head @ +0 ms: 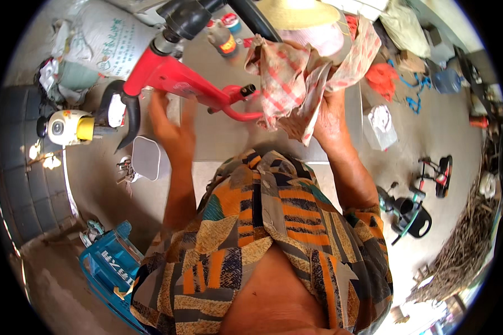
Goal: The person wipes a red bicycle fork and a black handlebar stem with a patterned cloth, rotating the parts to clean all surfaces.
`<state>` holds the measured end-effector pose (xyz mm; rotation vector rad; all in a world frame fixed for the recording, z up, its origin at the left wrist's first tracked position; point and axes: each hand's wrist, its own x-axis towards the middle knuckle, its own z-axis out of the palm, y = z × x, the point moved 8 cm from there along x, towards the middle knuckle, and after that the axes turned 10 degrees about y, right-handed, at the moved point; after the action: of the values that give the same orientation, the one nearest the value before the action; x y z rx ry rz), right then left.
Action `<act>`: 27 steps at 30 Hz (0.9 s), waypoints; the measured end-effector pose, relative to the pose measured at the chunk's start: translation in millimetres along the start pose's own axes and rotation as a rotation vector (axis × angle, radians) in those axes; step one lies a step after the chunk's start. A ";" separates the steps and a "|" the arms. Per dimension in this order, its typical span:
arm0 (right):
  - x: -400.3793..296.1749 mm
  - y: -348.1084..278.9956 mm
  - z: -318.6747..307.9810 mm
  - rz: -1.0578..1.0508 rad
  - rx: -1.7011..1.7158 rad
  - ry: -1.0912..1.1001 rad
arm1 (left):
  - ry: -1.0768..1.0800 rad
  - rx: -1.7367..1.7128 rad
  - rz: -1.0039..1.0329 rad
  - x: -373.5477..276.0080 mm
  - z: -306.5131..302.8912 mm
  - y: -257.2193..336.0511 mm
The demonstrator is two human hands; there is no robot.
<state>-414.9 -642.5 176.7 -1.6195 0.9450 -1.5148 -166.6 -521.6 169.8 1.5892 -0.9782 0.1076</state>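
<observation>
A red child's bike frame (184,86) with a black handlebar tube (251,16) and a dark curved fork or fender (136,121) stands over the grey tabletop (234,138). My right hand (333,113) grips a crumpled pink-and-white checked cloth (283,79), which hides its fingers. The cloth lies against the rear end of the frame, near the handlebar tube. Just below the front of the frame is my left hand (174,130), blurred, thumb and fingers apart. Its fingertips reach the frame's lower edge; whether they grip it is unclear.
On the table's far side are a dark bottle (225,39) and a straw hat (297,14). A grey-topped bin (146,157) and a blue crate-like object (109,268) stand at left. Rightward lie a tissue box (380,125), a small ride-on toy (408,215) and stacked twigs (461,247).
</observation>
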 end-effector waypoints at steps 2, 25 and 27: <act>2.5 5.4 17.3 0.071 0.197 -0.076 | 0.021 0.251 0.280 -16.4 -34.9 46.1; -25.7 131.7 -45.1 0.577 0.160 0.167 | 0.026 -0.119 -0.461 5.6 -71.6 -146.9; -19.0 104.2 -42.8 0.359 -0.021 0.090 | -0.005 -0.124 -0.540 -3.4 -69.3 -166.4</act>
<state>-462.6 -676.3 78.5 -1.3178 1.2304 -1.3387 -33.6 -470.8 59.3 1.6840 -0.5203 -0.3242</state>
